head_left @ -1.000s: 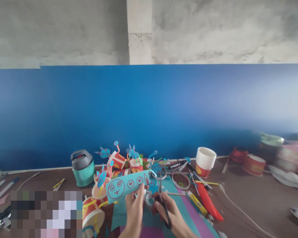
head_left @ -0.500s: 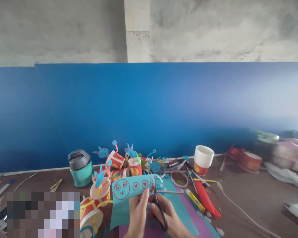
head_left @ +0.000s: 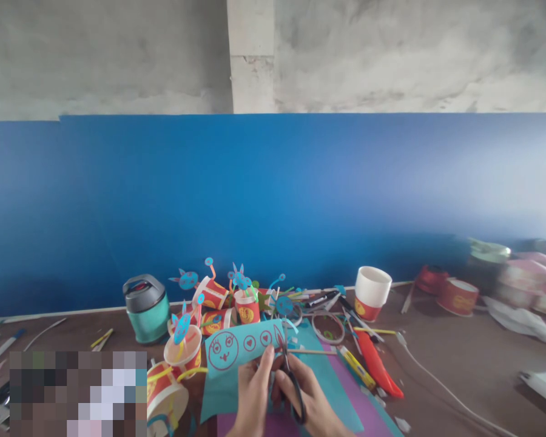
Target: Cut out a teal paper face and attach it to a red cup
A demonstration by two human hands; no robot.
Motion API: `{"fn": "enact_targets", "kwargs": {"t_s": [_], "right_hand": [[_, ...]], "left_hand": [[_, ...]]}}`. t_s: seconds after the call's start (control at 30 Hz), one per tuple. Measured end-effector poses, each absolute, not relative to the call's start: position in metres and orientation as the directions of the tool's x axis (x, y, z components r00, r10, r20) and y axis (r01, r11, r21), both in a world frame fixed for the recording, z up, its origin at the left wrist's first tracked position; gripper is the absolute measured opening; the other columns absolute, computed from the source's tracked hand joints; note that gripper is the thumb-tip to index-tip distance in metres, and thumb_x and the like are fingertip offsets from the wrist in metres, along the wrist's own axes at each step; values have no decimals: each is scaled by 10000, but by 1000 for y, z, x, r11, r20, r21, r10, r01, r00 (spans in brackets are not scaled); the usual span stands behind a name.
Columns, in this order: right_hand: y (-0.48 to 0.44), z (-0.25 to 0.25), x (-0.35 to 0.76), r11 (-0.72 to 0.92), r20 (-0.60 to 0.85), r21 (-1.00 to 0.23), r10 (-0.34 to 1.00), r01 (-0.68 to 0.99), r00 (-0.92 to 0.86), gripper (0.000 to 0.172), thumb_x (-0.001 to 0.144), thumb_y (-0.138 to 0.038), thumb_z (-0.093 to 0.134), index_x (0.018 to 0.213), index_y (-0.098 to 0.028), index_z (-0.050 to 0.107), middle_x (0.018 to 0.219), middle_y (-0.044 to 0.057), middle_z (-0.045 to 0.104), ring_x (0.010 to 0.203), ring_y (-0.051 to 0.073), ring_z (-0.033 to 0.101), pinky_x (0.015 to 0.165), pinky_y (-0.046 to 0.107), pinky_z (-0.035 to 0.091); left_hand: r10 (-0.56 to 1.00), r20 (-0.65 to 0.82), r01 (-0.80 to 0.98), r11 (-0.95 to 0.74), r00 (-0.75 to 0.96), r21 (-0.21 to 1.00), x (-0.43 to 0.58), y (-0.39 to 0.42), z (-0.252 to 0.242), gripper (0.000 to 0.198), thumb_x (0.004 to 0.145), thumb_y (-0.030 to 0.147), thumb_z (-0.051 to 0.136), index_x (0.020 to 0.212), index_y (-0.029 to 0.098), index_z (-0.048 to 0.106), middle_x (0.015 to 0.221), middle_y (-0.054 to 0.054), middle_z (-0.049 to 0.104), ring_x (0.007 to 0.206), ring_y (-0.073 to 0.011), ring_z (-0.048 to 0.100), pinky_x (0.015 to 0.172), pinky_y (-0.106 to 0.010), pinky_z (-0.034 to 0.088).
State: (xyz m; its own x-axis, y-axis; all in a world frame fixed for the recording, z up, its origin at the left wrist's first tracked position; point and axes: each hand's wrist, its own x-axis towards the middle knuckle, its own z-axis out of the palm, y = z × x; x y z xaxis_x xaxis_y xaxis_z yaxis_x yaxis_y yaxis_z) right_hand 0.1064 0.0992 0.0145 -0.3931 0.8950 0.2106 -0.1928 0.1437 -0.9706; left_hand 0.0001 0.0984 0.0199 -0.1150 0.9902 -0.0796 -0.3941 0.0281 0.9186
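My left hand (head_left: 252, 396) pinches the lower edge of a teal paper strip (head_left: 241, 347) drawn with a cartoon face and hearts. My right hand (head_left: 307, 400) grips black scissors (head_left: 290, 379), fingers through the handles. The blades point up at the strip's right end, beside a drawn ear shape. Both hands sit low in the middle of the view, over teal and purple paper sheets (head_left: 332, 388) on the brown table (head_left: 459, 364).
Decorated red paper cups (head_left: 218, 297) with blue cut-outs cluster behind the strip. A teal flask (head_left: 146, 308) stands left, a white cup (head_left: 370, 294) right. A red utility knife (head_left: 377, 367), tape ring (head_left: 328, 328), pens and a white cable (head_left: 441, 388) lie right. A blue wall panel stands behind.
The strip and both hands have shifted slightly down and right in view, and the scissors' blades have closed in on the strip's right end.
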Motion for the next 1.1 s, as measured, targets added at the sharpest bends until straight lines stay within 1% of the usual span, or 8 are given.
{"fn": "enact_targets", "kwargs": {"t_s": [0.1,0.27,0.4,0.53,0.67,0.8,0.97,1.1], "right_hand": [[99,13,106,119,192,-972,901,-204,-389,356,823,-513,560,790,-158,547,634,-16,524,587,109,461,564,226,365],[98,14,106,106,191,-968,898,-227,-395,358,826,-509,559,803,-152,549,639,-19,522,587,104,461,566,222,361],[97,17,104,112,194,-967,904,-227,-380,365,817,-520,565,787,-157,546,604,-24,521,562,101,454,540,214,351],[96,19,103,125,193,-971,912,-203,-361,398,810,-555,549,754,-161,530,569,-28,514,511,91,437,512,210,340],[96,18,104,119,172,-979,921,-168,-350,415,796,-578,551,749,-168,514,530,-42,494,460,76,393,462,199,311],[97,19,104,122,162,-983,925,-136,-344,417,803,-580,538,740,-170,502,510,-46,482,438,70,381,438,194,297],[98,18,105,125,159,-985,924,-117,-348,432,797,-596,531,727,-172,483,475,-57,460,412,68,380,423,190,293],[99,15,105,126,155,-987,925,-104,-346,426,796,-589,539,722,-174,474,462,-62,450,403,63,364,413,189,275]], "left_hand": [[989,-104,-418,52,-103,907,1,100,14,428,705,535,643,566,132,602,367,59,398,327,-71,339,338,-194,259],[989,-121,-428,76,-80,900,1,101,9,453,728,547,616,545,135,564,352,72,352,322,-61,314,340,-188,243],[989,-128,-409,89,-68,908,2,100,11,465,736,563,598,562,133,568,352,72,351,315,-65,329,335,-189,254],[989,-124,-383,85,-79,920,1,99,15,493,724,587,592,519,141,543,350,66,353,313,-74,354,331,-195,271],[987,-143,-407,101,-74,908,1,100,17,492,660,613,633,521,151,542,380,52,413,325,-89,391,325,-203,283],[983,-152,-426,97,-98,900,0,101,15,459,623,587,679,553,148,563,422,39,471,354,-94,418,329,-200,285],[979,-99,-366,28,-177,930,-3,103,12,470,614,586,687,541,134,584,416,32,473,388,-98,437,375,-209,330],[978,-82,-348,11,-192,938,-6,105,11,470,623,581,683,516,136,580,398,39,450,396,-101,433,405,-219,345]]}}
